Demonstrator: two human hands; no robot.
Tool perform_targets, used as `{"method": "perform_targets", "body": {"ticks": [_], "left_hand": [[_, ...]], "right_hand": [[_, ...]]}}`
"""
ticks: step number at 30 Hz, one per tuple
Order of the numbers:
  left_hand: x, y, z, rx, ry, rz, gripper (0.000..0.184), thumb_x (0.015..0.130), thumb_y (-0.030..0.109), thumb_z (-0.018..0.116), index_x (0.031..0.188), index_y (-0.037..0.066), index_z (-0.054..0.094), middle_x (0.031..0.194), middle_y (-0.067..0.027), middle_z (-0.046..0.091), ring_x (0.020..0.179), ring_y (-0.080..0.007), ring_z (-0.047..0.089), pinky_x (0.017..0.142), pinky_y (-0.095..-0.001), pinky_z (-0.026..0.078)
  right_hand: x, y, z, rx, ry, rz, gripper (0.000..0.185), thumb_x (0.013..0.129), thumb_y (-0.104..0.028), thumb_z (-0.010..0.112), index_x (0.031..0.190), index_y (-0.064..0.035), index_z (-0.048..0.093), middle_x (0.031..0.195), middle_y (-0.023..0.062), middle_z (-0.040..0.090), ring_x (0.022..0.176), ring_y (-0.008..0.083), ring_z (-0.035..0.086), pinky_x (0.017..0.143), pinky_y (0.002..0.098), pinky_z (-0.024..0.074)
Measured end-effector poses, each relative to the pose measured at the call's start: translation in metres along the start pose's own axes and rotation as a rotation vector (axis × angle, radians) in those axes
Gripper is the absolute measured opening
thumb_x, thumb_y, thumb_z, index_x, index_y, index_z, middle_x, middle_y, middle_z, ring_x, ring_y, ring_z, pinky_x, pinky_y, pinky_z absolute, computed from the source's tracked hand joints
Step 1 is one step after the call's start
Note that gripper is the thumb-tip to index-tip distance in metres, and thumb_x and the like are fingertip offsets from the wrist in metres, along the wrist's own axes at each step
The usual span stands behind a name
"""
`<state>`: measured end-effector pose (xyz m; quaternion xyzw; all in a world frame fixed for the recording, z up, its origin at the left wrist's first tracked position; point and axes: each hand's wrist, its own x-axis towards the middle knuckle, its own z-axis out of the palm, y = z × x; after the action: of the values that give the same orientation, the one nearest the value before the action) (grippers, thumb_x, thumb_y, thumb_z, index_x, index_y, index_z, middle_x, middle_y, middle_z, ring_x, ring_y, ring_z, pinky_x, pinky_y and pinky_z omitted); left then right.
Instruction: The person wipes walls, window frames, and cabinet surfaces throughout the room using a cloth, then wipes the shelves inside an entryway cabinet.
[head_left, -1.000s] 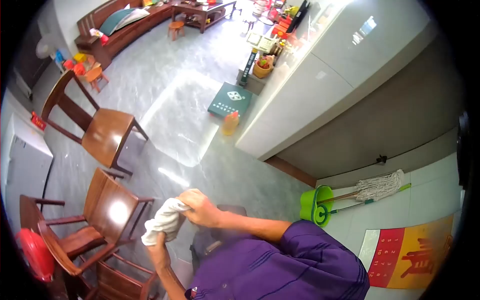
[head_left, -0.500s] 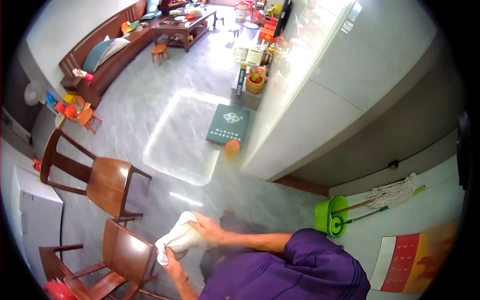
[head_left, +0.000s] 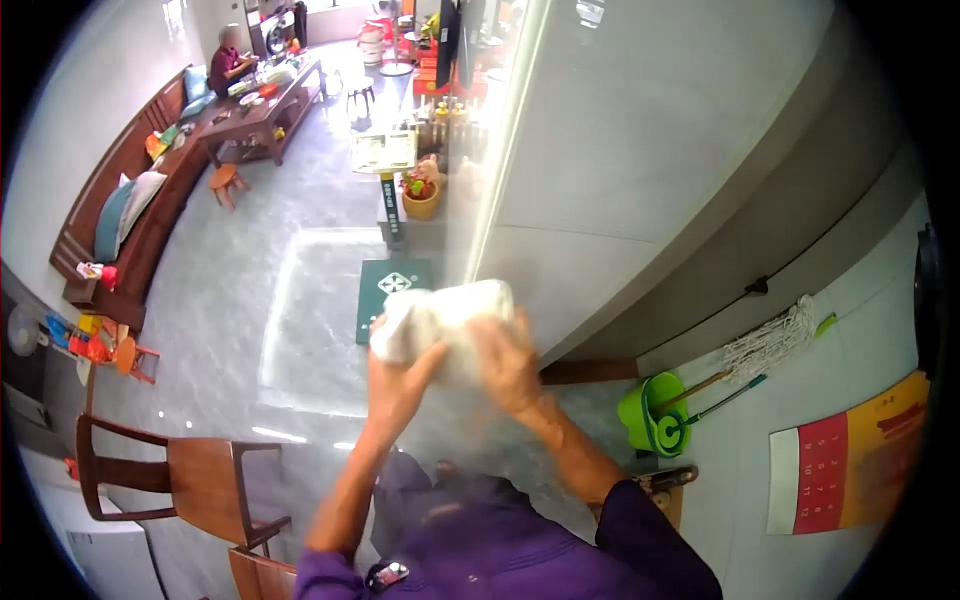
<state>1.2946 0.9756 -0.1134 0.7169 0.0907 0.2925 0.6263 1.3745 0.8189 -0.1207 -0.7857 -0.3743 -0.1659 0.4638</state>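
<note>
A white cloth (head_left: 465, 300), bunched and slightly blurred, is held up in front of me between both hands. My left hand (head_left: 405, 375) grips its left end, thumb lying along the near side. At the right, my right hand (head_left: 508, 365) is closed on the other end, its fingers folded over the fabric. Behind the cloth, on the floor, lies a dark green scale platform (head_left: 375, 290), partly hidden by it.
Wooden chairs (head_left: 205, 480) stand at my left. A green mop bucket (head_left: 640, 410) and a mop (head_left: 765, 340) are by the right wall. A wall corner (head_left: 560, 270) juts out ahead. Farther back are a wooden bench (head_left: 150, 230), a low table (head_left: 250, 125) and a seated person (head_left: 230, 70).
Both hands have raised the cloth and carried it to the right, out in front of me. My view has turned toward the right.
</note>
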Motion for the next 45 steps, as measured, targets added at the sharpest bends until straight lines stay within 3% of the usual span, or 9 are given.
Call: {"method": "perform_targets", "body": {"ticks": [5, 8, 15, 19, 25, 30, 32, 40, 45], "left_hand": [[0.127, 0.085, 0.08, 0.112, 0.175, 0.964, 0.044, 0.073, 0.006, 0.074, 0.116, 0.003, 0.062, 0.098, -0.0112, 0.058, 0.084, -0.0276, 0.059, 0.075, -0.038, 0.049], [0.176, 0.128, 0.102, 0.222, 0.278, 1.244, 0.04, 0.065, 0.013, 0.07, 0.105, 0.015, 0.07, 0.091, -0.0065, 0.054, 0.076, -0.0227, 0.055, 0.063, -0.033, 0.043], [0.151, 0.014, 0.088, 0.521, 0.004, 1.329, 0.032, 0.074, 0.02, 0.07, 0.105, 0.024, 0.069, 0.098, -0.0016, 0.053, 0.087, -0.0197, 0.054, 0.078, -0.0357, 0.039], [0.111, -0.068, 0.076, 0.606, -0.235, 1.22, 0.034, 0.075, 0.019, 0.068, 0.108, 0.023, 0.067, 0.102, -0.0009, 0.054, 0.094, -0.0194, 0.054, 0.082, -0.0364, 0.037], [0.12, -0.013, 0.11, 0.638, -0.028, 1.264, 0.02, 0.08, 0.019, 0.07, 0.098, 0.027, 0.07, 0.099, 0.0051, 0.054, 0.092, -0.0163, 0.05, 0.085, -0.0343, 0.032], [0.139, 0.064, 0.196, 0.535, -0.022, 1.371, 0.031, 0.076, 0.015, 0.064, 0.106, 0.018, 0.07, 0.098, -0.0009, 0.057, 0.088, -0.0187, 0.056, 0.08, -0.0347, 0.04], [0.14, 0.061, 0.223, 0.53, 0.025, 1.47, 0.031, 0.079, 0.017, 0.061, 0.108, 0.016, 0.068, 0.095, -0.0001, 0.057, 0.082, -0.0169, 0.054, 0.077, -0.0345, 0.04], [0.107, -0.033, 0.193, 0.701, -0.383, 1.413, 0.034, 0.079, 0.021, 0.062, 0.113, 0.016, 0.067, 0.098, -0.0006, 0.057, 0.083, -0.0173, 0.055, 0.077, -0.0359, 0.039], [0.105, 0.001, 0.145, 0.706, -0.097, 1.275, 0.032, 0.08, 0.024, 0.065, 0.111, 0.017, 0.068, 0.097, 0.0001, 0.057, 0.084, -0.0175, 0.053, 0.08, -0.0352, 0.037]], "right_hand": [[0.125, -0.007, -0.084, -0.478, 0.633, -0.265, 0.025, 0.093, -0.005, 0.06, 0.117, -0.0012, 0.066, 0.114, 0.0125, 0.069, 0.102, 0.0365, 0.06, 0.09, 0.0453, 0.0466], [0.175, -0.007, -0.109, -0.548, 0.809, -0.368, 0.029, 0.093, -0.011, 0.061, 0.121, -0.0021, 0.066, 0.113, 0.0156, 0.067, 0.105, 0.034, 0.056, 0.09, 0.0431, 0.0447], [0.089, 0.085, -0.011, -0.026, 0.803, -0.01, 0.031, 0.09, -0.008, 0.07, 0.12, -0.001, 0.063, 0.113, 0.0093, 0.062, 0.099, 0.0181, 0.061, 0.086, 0.0353, 0.0519], [0.004, 0.107, 0.051, -0.305, 0.702, 0.112, 0.052, 0.081, -0.016, 0.073, 0.129, 0.001, 0.06, 0.129, 0.0241, 0.05, 0.11, 0.0389, 0.053, 0.095, 0.05, 0.0421], [0.014, 0.128, 0.026, -0.588, 0.764, 0.157, 0.057, 0.08, -0.008, 0.07, 0.135, -0.0009, 0.057, 0.119, 0.0294, 0.052, 0.101, 0.0436, 0.05, 0.089, 0.0529, 0.0421], [0.092, 0.092, -0.108, -0.092, 0.931, -0.003, 0.061, 0.09, -0.036, 0.067, 0.138, -0.0022, 0.049, 0.125, 0.0183, 0.055, 0.106, 0.0273, 0.057, 0.092, 0.0401, 0.0458], [0.086, 0.114, -0.108, -0.211, 1.007, -0.033, 0.059, 0.091, -0.037, 0.068, 0.132, -0.001, 0.047, 0.127, 0.0129, 0.055, 0.109, 0.0221, 0.057, 0.094, 0.0373, 0.0458], [-0.02, 0.155, -0.025, -0.352, 0.678, 0.322, 0.08, 0.078, -0.029, 0.077, 0.14, 0.0019, 0.038, 0.136, 0.025, 0.043, 0.13, 0.041, 0.041, 0.11, 0.0486, 0.0293], [0.025, 0.137, -0.012, -0.116, 0.839, 0.138, 0.065, 0.087, -0.027, 0.069, 0.139, 0.0039, 0.044, 0.141, 0.0243, 0.04, 0.129, 0.036, 0.042, 0.108, 0.0447, 0.0343]]}}
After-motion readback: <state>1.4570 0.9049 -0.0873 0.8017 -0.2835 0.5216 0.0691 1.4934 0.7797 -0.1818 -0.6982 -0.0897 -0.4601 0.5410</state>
